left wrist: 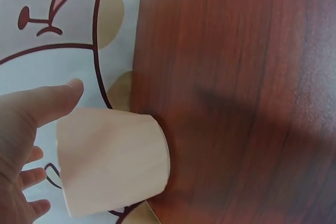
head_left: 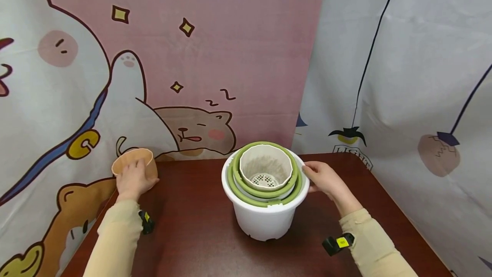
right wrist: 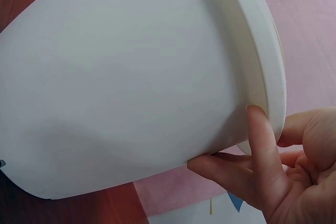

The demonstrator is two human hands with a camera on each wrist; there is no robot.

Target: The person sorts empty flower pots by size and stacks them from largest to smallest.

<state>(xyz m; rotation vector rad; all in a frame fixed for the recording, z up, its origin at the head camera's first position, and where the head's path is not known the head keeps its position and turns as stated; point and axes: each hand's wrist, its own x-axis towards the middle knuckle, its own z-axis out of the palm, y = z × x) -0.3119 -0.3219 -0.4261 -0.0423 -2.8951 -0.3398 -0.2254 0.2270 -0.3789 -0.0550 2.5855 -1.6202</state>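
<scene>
Fingers of my right hand (head_left: 322, 177) pinch the rim of a large white flowerpot (head_left: 265, 219), thumb over the edge and fingertips underneath, as the right wrist view shows. Nested inside it are green-rimmed pots (head_left: 265, 203) and, innermost, a cream pot (head_left: 265, 160) with a perforated bottom. Over at the far left, a small peach flowerpot (head_left: 153, 170) stands near the table's back corner. My left hand (head_left: 133, 180) is at its mouth. The left wrist view has the thumb (left wrist: 55, 102) extended and apart from the pot wall, with the fingers spread just beyond the rim.
A dark red-brown wooden table (head_left: 192, 234) bears the pots. Behind it hangs a pink cartoon curtain (head_left: 246, 54), and a pale printed cloth (head_left: 423, 97) runs along the right side. Both wrists carry small black cameras (head_left: 338, 243).
</scene>
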